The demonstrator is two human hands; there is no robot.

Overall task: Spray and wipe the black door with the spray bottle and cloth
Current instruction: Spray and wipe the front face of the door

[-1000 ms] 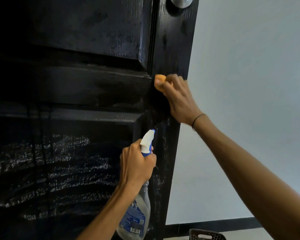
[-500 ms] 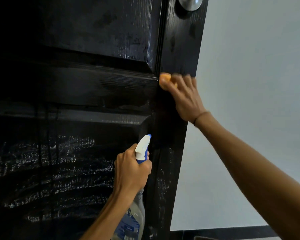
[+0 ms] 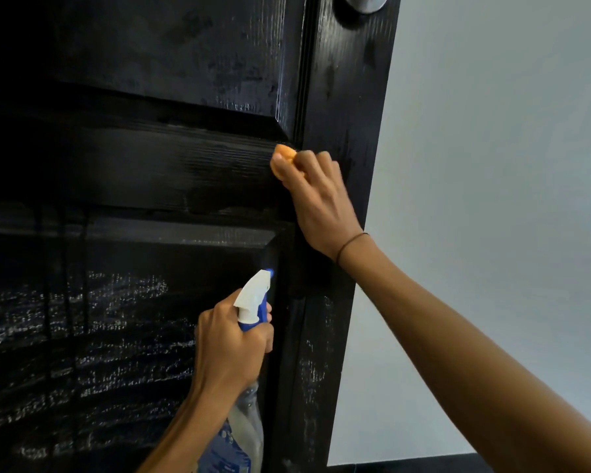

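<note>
Right hand (image 3: 318,199) presses a bunched orange cloth (image 3: 285,155) against the black door (image 3: 171,172) below the knob (image 3: 365,1). Left hand (image 3: 231,343) grips the spray bottle (image 3: 249,425), clear liquid inside, nozzle toward the door.

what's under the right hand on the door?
An orange cloth, bunched under the right hand and held against the black door. Only its upper edge shows past the fingers; the rest, and the door surface beneath, are covered by the hand.
</note>
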